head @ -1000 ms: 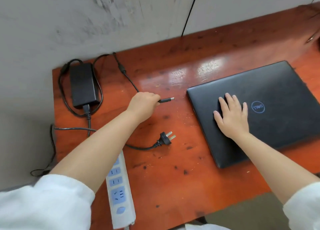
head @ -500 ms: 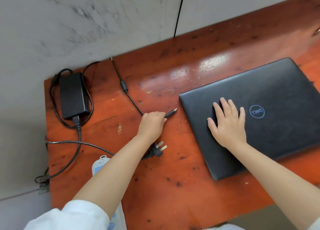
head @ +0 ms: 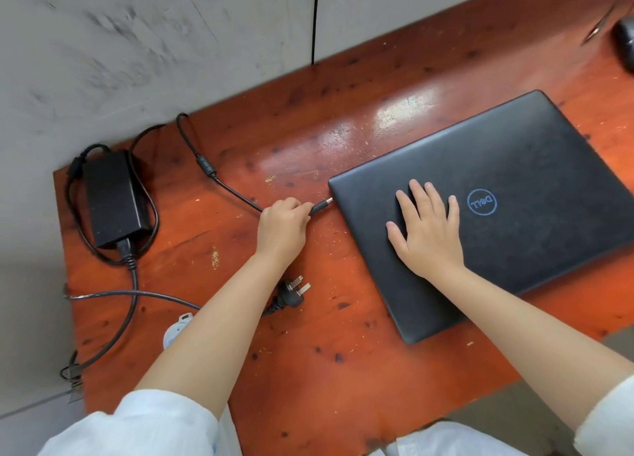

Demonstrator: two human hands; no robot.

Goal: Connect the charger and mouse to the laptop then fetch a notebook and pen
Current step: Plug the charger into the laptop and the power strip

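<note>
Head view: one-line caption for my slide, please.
Left hand brings the charger plug to the closed laptop edge while the right hand rests flat on its lid.

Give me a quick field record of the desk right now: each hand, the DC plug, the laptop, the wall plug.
left hand: pinching the DC plug, its tip at the laptop's left edge
DC plug seated: cannot tell
right hand: flat on the lid, fingers spread
laptop: closed, on the desk
adapter: far left, cable looped around it
wall plug: loose on the desk, not in the power strip
mouse: far right edge, partly out of view
</note>
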